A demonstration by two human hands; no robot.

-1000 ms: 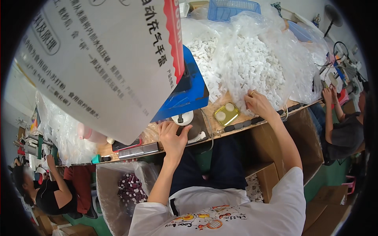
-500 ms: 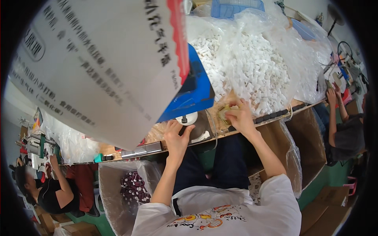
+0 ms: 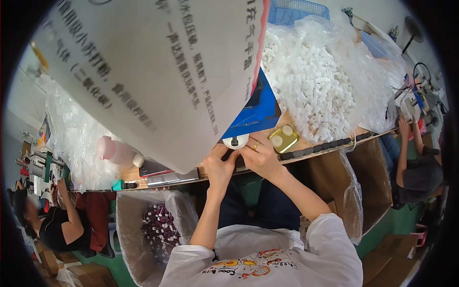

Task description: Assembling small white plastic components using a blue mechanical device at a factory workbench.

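both hands, left hand (image 3: 218, 165) and right hand (image 3: 258, 157), touching at white round part (image 3: 235, 141)

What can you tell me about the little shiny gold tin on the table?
The gold tin is a small, shallow, rounded-square tray that looks like shiny metal. It lies flat and open near the table's front edge, with two pale round pieces inside. The right hand is just left of it, not touching. A big clear bag of white plastic parts sits behind it.

Your landmark is the round disc (image 3: 235, 141) at the bench edge (image 3: 334, 146). The tin (image 3: 283, 138) lies just right of it. The bag of small parts (image 3: 325, 86) lies behind the tin. The lined box (image 3: 153, 229) stands below-left, under the bench.
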